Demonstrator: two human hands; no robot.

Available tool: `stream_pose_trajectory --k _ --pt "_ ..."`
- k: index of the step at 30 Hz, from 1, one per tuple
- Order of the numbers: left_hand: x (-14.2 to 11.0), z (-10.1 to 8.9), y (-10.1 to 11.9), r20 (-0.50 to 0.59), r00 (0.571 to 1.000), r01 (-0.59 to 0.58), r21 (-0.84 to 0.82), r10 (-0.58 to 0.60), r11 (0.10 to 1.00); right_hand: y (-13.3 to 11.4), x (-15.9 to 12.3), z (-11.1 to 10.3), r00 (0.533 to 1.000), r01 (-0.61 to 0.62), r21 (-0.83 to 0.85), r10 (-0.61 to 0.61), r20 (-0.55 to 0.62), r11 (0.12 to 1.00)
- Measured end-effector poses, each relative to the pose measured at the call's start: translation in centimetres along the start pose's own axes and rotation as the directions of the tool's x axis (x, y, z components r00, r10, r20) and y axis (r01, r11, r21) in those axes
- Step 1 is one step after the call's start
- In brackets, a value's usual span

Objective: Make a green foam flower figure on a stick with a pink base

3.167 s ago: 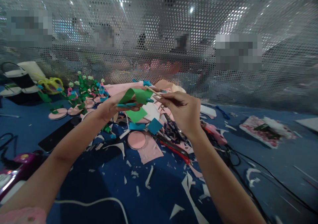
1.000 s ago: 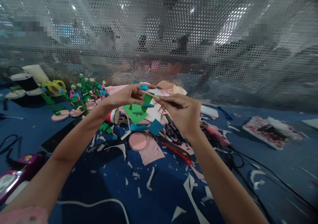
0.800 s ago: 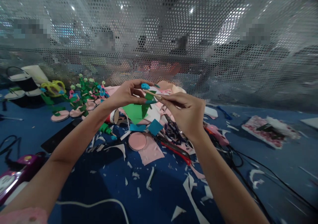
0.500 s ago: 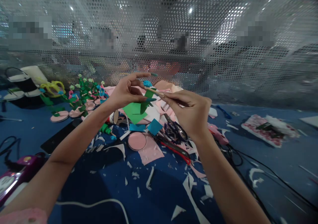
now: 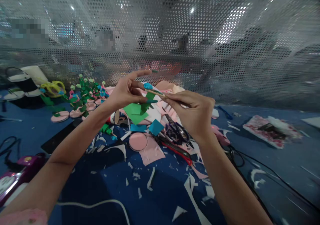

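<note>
My left hand (image 5: 127, 90) is raised above the middle of the table, index finger stretched out. Its thumb and other fingers pinch a small paper flower with a blue rolled head (image 5: 148, 85) and a green paper part (image 5: 145, 107) hanging below. From the right, my right hand (image 5: 190, 110) pinches a thin pale wooden stick (image 5: 156, 92) between thumb and fingers. The stick's tip lies just under the blue head, by my left fingers; whether it touches the flower is hard to tell. Green paper (image 5: 136, 113) and blue paper squares (image 5: 156, 127) lie beneath my hands.
Scissors (image 5: 178, 133), a red-edged cutter (image 5: 178, 151) and a pink disc (image 5: 138, 141) lie among paper scraps. Finished paper flowers (image 5: 86, 88) stand at the left, near a dark phone (image 5: 60, 136). A pink glue gun (image 5: 220, 135) with cable lies right. A perforated metal screen (image 5: 160, 28) rises behind.
The blue flower head has come slightly lower and nearer the stick. My left index finger has lifted a little; my right hand has shifted slightly to the right.
</note>
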State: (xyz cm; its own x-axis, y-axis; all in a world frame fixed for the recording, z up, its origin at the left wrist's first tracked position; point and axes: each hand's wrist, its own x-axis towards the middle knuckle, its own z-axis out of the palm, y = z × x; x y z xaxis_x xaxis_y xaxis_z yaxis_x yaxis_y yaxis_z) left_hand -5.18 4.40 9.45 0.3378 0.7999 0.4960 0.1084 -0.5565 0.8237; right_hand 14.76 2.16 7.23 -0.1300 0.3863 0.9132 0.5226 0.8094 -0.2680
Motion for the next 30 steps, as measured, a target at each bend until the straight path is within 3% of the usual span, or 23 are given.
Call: stream_pose_trajectory --k 10,16,24,30 --pt "0.04 -0.16 -0.47 0.013 0.998 -0.061 -0.017 0.061 0.998 -0.08 0.04 0.0 1.0 0.007 0.007 -0.007 0.002 1.0" --pt "0.03 -0.18 -0.44 0.067 0.997 -0.034 -0.043 0.037 0.998 -0.02 -0.01 -0.04 0.999 -0.03 0.017 0.029 0.039 0.999" --pt "-0.03 -0.45 -0.01 0.147 0.988 0.047 -0.065 -0.037 0.997 0.1 0.09 -0.36 0.997 0.019 0.008 -0.019 0.078 1.0" --pt "-0.16 -0.45 0.34 0.152 0.987 0.057 -0.061 -0.047 0.997 -0.02 0.08 -0.39 0.997 -0.005 0.022 0.004 0.077 1.0"
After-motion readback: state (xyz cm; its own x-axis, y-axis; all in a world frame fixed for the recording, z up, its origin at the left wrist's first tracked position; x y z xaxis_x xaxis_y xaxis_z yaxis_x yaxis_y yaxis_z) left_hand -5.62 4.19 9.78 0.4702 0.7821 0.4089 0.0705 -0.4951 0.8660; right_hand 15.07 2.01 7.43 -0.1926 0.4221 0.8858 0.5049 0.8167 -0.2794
